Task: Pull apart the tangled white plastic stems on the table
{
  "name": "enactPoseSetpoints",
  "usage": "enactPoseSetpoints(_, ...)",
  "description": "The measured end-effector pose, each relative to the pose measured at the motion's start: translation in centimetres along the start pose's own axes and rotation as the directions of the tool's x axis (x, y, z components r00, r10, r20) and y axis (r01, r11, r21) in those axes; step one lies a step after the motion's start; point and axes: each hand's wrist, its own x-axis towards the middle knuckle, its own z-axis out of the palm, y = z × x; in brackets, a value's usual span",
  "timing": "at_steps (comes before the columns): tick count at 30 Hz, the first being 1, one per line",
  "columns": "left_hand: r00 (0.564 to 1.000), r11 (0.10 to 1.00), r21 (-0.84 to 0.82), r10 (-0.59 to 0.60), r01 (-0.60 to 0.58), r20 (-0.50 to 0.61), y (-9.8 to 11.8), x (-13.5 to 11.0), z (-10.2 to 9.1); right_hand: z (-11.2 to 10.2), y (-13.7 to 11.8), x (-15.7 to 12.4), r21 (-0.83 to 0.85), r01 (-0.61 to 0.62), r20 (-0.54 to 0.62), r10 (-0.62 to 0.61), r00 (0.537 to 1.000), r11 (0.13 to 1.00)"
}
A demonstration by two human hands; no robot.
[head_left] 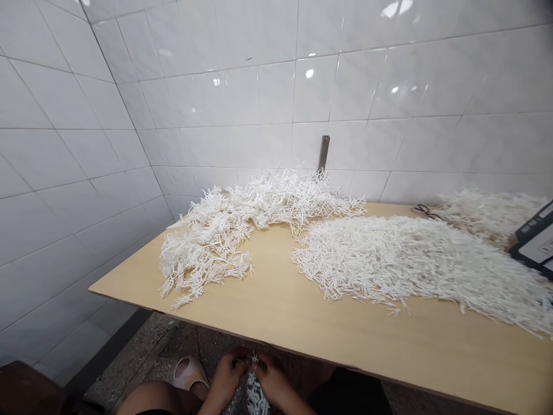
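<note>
Below the table's front edge, my left hand (pixel 227 373) and my right hand (pixel 273 377) are close together, their fingers closed. Between the fingertips pokes out a small white branched plastic piece (pixel 254 358); its lower part is hidden by the thumbs. More white branched pieces (pixel 256 397) show below, between my wrists, and I cannot tell whether they join the held one. On the table lies a tangled heap of white branched pieces (pixel 276 199), curving from the back to the left. To the right spreads a flatter, denser pile of thin white pieces (pixel 415 262).
The wooden tabletop (pixel 268 288) stands against a white tiled wall (pixel 242 98). An upright metal strip (pixel 324 153) rises behind the heap. At the right are a dark box (pixel 538 242), a black cord (pixel 425 211) and another white pile (pixel 488 210). A pink slipper (pixel 190 372) is below.
</note>
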Motion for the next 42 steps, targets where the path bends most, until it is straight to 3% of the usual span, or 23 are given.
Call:
enactPoseSetpoints(8, 1.0, 0.998, 0.061, -0.017, 0.018, -0.017, -0.2, 0.0, 0.4, -0.1, 0.2, 0.0, -0.013, -0.021, 0.002, 0.021, 1.0, 1.0)
enactPoseSetpoints(13, 0.999, 0.992, 0.123, -0.03, 0.034, -0.034, -0.2, -0.1, 0.3, -0.1, -0.3, -0.1, -0.026, 0.042, 0.037, -0.041, 0.998, 0.999)
enactPoseSetpoints(22, 0.997, 0.981, 0.182, -0.057, 0.064, -0.047, -1.9, 0.4, 1.0, 0.0, -0.3, -0.1, -0.038, 0.073, 0.04, -0.072, 0.997, 0.997)
enactPoseSetpoints(42, 0.998, 0.997, 0.058, -0.044, 0.046, -0.038, -1.0, 0.3, 0.5, 0.1, 0.3, -0.1, -0.065, 0.037, 0.055, -0.033, 0.998, 0.997)
